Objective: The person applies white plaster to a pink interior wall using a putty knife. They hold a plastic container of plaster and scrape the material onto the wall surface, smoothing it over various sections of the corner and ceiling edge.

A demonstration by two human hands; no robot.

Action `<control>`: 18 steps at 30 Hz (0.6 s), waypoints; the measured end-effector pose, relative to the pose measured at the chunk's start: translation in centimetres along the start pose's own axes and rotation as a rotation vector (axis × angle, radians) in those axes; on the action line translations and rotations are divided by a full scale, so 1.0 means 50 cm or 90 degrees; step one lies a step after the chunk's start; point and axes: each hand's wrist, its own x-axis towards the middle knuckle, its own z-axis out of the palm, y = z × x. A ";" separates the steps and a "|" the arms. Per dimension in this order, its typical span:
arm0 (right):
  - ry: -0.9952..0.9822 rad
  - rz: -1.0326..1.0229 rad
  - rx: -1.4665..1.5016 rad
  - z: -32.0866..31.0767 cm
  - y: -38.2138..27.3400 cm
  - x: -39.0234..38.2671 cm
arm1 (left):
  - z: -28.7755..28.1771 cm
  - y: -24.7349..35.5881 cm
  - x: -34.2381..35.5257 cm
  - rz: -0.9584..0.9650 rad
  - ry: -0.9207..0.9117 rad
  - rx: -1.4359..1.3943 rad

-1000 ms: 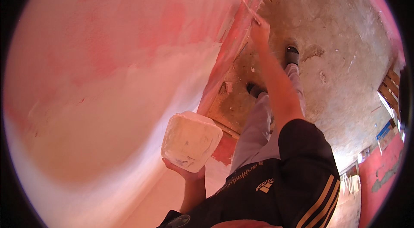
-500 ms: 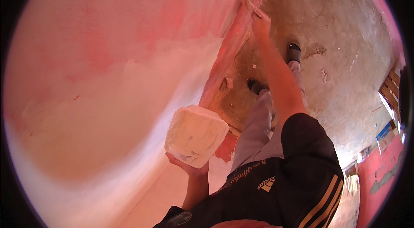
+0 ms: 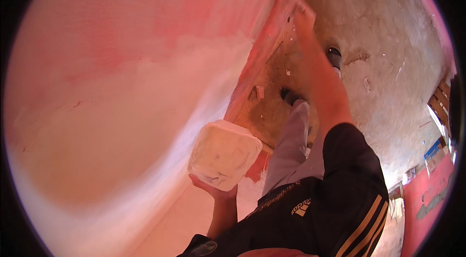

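A pale, squarish tub with rounded corners and grey smears rests in my left hand, low and near my body. My fingers are closed about its near lower side. My right arm reaches far forward to the foot of the wall. Motion blurs my right hand, which is closed on a thin flat tool by the wall's red lower strip. What kind of tool it is cannot be made out. The wall is patchy pink above, with a paler, smoother coat lower down.
Stained bare concrete floor spreads to the right, with small bits of debris. My feet in dark footwear stand close to the wall. At the far right are wooden slats, a blue and white package and another pink wall.
My right hand has moved slightly right and nearer, away from the wall's lower edge. The tub in my left hand has shifted a little to the right.
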 end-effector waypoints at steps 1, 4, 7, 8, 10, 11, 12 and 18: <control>-0.019 0.013 0.011 0.042 -0.029 -0.016 | -0.027 -0.007 -0.006 -0.003 0.017 0.006; -0.069 0.091 0.148 0.124 -0.106 -0.094 | -0.043 -0.005 -0.018 -0.021 0.047 -0.020; -0.175 0.120 0.103 0.125 -0.007 -0.374 | -0.019 0.001 -0.014 -0.075 0.021 -0.136; -0.253 0.145 0.062 0.112 0.008 -0.460 | -0.023 0.004 -0.005 -0.105 -0.001 -0.213; -0.387 0.135 -0.041 0.076 0.015 -0.558 | -0.001 0.029 0.001 -0.073 -0.020 -0.160; -0.303 0.201 0.029 0.089 -0.034 -0.541 | -0.005 0.041 -0.008 -0.039 -0.023 -0.102; -0.210 0.268 0.090 0.097 -0.079 -0.496 | -0.011 0.041 -0.016 -0.030 -0.010 -0.098; 0.137 0.045 0.133 0.058 -0.096 0.104 | 0.003 0.021 -0.011 -0.089 -0.105 -0.344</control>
